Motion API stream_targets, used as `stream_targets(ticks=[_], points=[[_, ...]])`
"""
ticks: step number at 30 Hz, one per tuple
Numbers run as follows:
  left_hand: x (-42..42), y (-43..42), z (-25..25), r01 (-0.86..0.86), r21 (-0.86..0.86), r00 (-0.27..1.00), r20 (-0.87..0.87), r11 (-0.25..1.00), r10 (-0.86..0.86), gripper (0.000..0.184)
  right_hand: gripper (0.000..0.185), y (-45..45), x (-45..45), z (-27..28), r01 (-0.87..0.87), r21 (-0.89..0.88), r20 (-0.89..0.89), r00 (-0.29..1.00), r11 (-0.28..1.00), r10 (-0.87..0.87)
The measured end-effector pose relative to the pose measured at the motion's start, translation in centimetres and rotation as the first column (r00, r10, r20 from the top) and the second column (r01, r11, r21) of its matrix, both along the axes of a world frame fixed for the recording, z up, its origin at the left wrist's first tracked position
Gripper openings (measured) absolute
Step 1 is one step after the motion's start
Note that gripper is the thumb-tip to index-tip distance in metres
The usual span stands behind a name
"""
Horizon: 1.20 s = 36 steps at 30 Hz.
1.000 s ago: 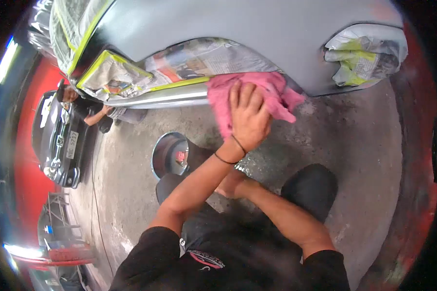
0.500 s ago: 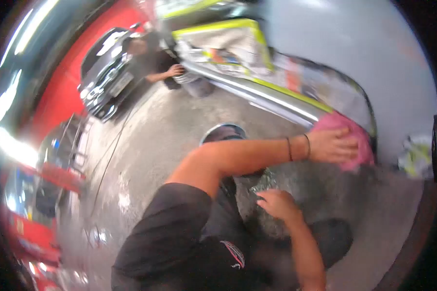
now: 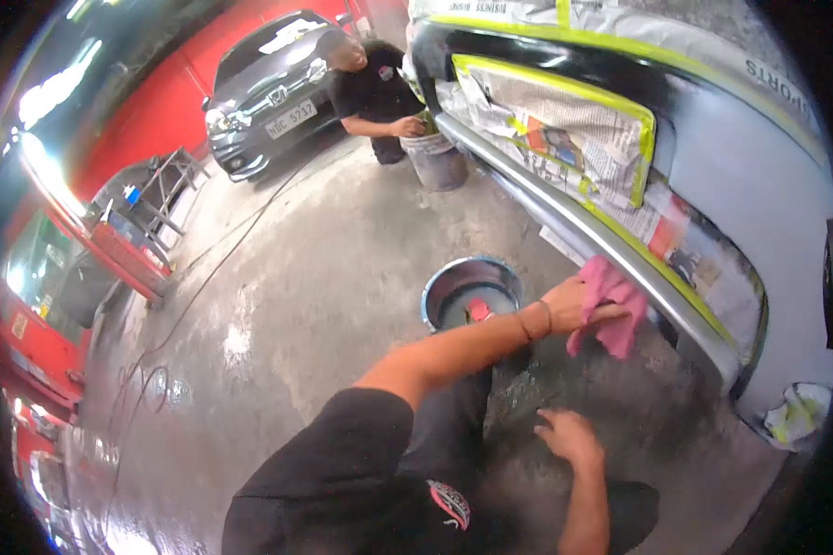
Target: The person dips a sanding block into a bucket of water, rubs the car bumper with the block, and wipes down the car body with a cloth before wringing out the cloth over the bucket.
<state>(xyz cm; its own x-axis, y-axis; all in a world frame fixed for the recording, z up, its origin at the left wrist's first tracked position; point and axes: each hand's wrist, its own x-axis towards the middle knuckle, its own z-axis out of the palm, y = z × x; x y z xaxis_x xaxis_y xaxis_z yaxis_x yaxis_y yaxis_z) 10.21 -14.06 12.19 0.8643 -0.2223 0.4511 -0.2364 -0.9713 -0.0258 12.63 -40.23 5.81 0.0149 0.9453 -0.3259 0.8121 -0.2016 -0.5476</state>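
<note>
My left hand [image 3: 572, 303] holds a pink cloth [image 3: 620, 319] against the lower silver trim [image 3: 578, 217] of a grey car body, my left arm stretched across to the right. Part of the cloth hangs below the trim. Lower down, my right hand [image 3: 572, 437] is over the wet floor, empty, its visible fingers apart. Newspaper [image 3: 565, 139] edged with yellow-green tape covers openings in the body above the trim. Left of the cloth, a round basin [image 3: 435, 294] on the floor holds liquid and a red item.
At the upper middle a co-worker [image 3: 370, 92] crouches, one hand at a bucket [image 3: 438, 166]. Behind stands a dark car [image 3: 273, 88]. A cable [image 3: 227, 254] runs along the floor at left, near a metal stand [image 3: 162, 190] and a red post [image 3: 125, 264].
The view has swung left, showing more of the co-worker and dark car. My left hand has moved along the trim with the cloth, now more bunched. My right hand is apart from my left arm.
</note>
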Motion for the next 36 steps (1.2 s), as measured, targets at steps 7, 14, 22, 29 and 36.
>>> stream_targets(ticks=[7,14,22,29,36], points=[[1.7,-5.5,-3.5,-0.173,-0.754,0.881,0.169,0.634,0.441,0.077,0.047,4.8,1.6,-9.2,-0.056,0.084,0.005,0.998,0.995,0.056],[9.9,-10.4,-4.2,0.066,-0.949,0.601,0.286,0.31,0.747,0.086,0.032,1.7,3.2,-5.9,0.217,0.386,-0.556,0.831,0.897,0.038],[6.8,9.6,-1.3,0.223,-0.961,0.334,0.234,0.164,0.913,0.088,0.026,-5.7,8.1,13.0,0.791,0.542,-0.408,0.544,0.285,-0.734],[3.4,33.7,-3.7,0.336,-0.92,0.514,0.0,-0.201,0.858,0.02,0.025,-3.8,9.9,14.5,0.664,0.733,-0.213,0.432,0.148,-0.877],[-1.7,46.0,-3.5,-0.46,-0.878,0.498,-0.129,0.135,0.857,0.034,0.035,-2.4,9.6,14.8,0.667,0.731,-0.106,0.316,0.142,-0.943]])
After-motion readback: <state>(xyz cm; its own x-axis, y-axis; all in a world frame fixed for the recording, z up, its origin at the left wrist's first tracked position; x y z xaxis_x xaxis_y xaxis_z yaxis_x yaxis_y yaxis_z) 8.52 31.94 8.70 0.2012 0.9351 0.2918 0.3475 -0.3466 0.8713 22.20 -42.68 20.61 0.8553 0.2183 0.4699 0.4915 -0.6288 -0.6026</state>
